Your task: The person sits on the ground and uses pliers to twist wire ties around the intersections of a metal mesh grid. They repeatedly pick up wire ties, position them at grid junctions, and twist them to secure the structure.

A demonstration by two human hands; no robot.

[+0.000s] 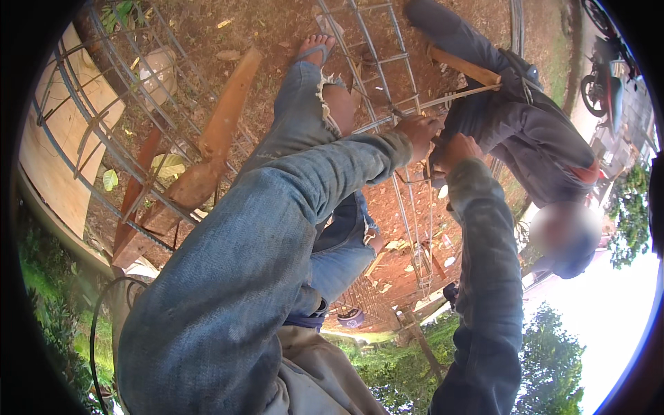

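My left hand is closed around a thin steel bar of a long rebar cage that lies over red dirt. My right hand sits right beside it, fingers closed on a small dark item at the same joint; I cannot tell what the item is. Both arms wear blue denim sleeves. My knee in torn jeans is just left of the hands, and my foot in a sandal rests beyond it.
Another person in grey clothes crouches right of the cage, holding a wooden stick. A second rebar cage and wooden planks lie at the left. A motorcycle is parked far right.
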